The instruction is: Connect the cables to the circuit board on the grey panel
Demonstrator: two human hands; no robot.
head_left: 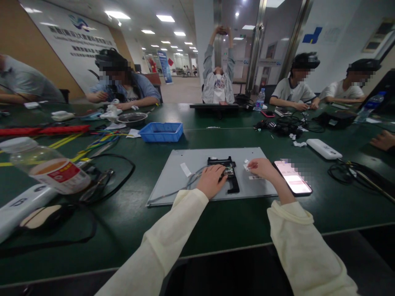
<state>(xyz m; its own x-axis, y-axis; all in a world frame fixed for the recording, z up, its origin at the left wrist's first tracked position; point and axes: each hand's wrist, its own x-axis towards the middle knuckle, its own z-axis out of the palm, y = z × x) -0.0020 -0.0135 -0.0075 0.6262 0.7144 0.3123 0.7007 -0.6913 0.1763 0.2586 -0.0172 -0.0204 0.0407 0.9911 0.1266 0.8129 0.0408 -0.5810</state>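
Observation:
A grey metal panel (197,160) lies flat on the green table (234,222) in front of me. A black plastic bracket with a small circuit board (230,170) sits on its middle, and grey wires (193,176) run from it to the left. My left hand (211,181) rests on the bracket's left side, fingers curled over the board. My right hand (262,168) pinches a small white label (247,166) just right of the bracket. Whether the left hand grips anything is unclear.
A lit phone (293,177) lies right of the panel. A blue tray (161,131) stands behind it. A plastic bottle (46,166), black cables (101,185) and white devices lie at left. A white remote (324,149) and cables (348,170) lie at right. Several people sit around the table.

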